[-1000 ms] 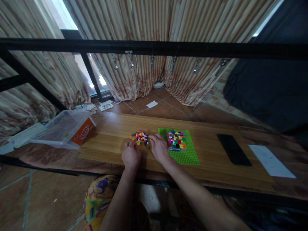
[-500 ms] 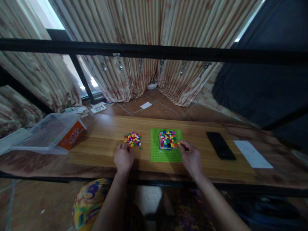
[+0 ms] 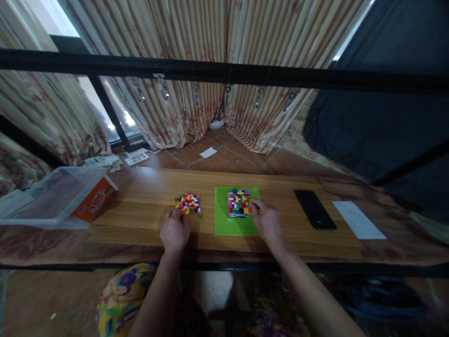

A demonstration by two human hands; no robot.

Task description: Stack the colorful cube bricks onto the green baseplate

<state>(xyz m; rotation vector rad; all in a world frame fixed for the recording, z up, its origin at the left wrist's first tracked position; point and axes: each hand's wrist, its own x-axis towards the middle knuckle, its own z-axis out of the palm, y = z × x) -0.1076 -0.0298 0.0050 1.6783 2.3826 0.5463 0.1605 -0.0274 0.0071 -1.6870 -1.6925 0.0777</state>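
A block of many-coloured toy bricks (image 3: 239, 203) stands on a green baseplate (image 3: 221, 225). My right hand (image 3: 267, 222) is at the right side of the block, thumb and forefinger pinched together at its upper edge; whatever is between the fingertips is too small to make out. To the left lies a loose pile of small bricks (image 3: 189, 202). My left hand (image 3: 175, 231) rests at the near edge of this pile with its fingers curled together, and its fingertips are partly hidden.
On the wooden board (image 3: 147, 201) a black phone (image 3: 315, 209) lies to the right, beside a white sheet of paper (image 3: 358, 219). A clear plastic box (image 3: 52, 199) with an orange label stands at the left end. A dark metal bar (image 3: 210, 70) crosses beyond the board.
My right hand has shifted slightly up and inward over the block's right edge. My left hand stays by the loose pile. The whole view has slid a little to the left.
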